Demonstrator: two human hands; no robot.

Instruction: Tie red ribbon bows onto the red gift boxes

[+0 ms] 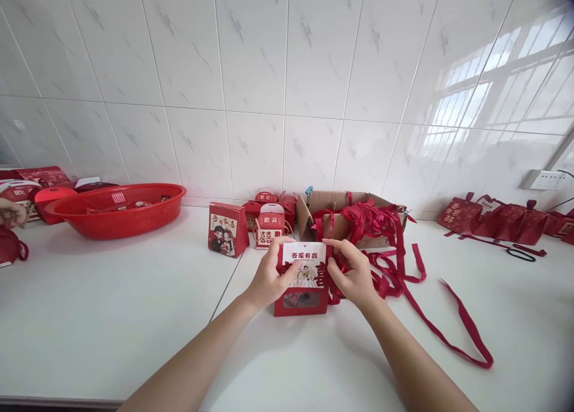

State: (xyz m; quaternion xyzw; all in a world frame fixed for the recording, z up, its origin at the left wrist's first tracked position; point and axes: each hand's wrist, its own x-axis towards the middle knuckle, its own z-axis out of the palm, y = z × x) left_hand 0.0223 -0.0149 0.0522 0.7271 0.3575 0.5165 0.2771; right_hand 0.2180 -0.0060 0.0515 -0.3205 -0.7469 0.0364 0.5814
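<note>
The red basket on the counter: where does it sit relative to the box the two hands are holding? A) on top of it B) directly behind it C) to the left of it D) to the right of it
C: the red basket sits far left on the white counter, while the left hand and right hand hold the red gift box near the middle.

Hands: two, left [269, 277] and right [354, 274]
Red baskets [117, 208]: one
Cardboard boxes [354, 211]: one
Wall sockets [545, 180]: one

A single head-worn camera looks forward and slightly down across the white table [112, 316] toward the tiled wall [269, 71]. It sits close above the red gift box [301, 280], which lies near mid-frame, forearms entering from below.
</note>
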